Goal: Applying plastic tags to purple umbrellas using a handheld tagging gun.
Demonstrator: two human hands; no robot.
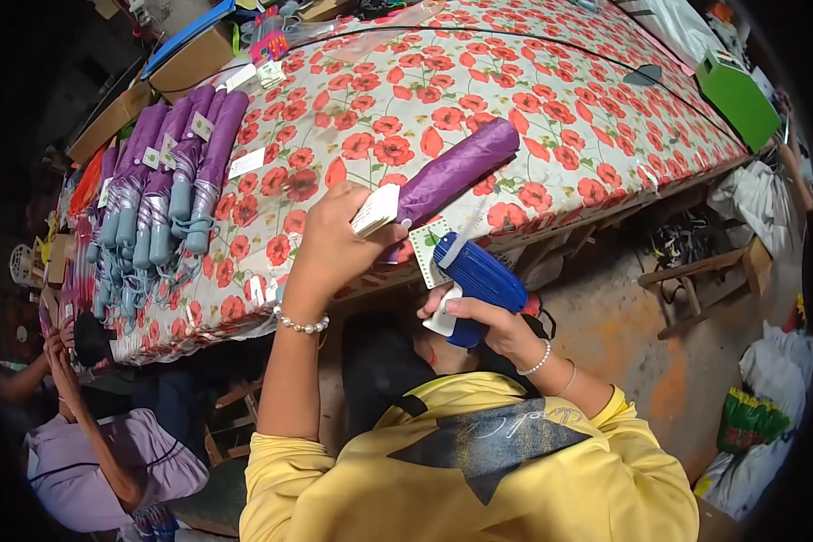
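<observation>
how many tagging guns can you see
1: the blue tagging gun, in the right hand, beside the purple umbrella held in the left hand. Others could be hidden.

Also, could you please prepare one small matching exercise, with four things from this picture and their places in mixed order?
1. Blue gun-shaped tool
2. White card stack
3. Umbrella pile
4. Green box

A. Left part of the flowered table
B. Right hand
C. Right end of the table
D. Left hand

Pairs: 1-B, 2-D, 3-A, 4-C
</observation>
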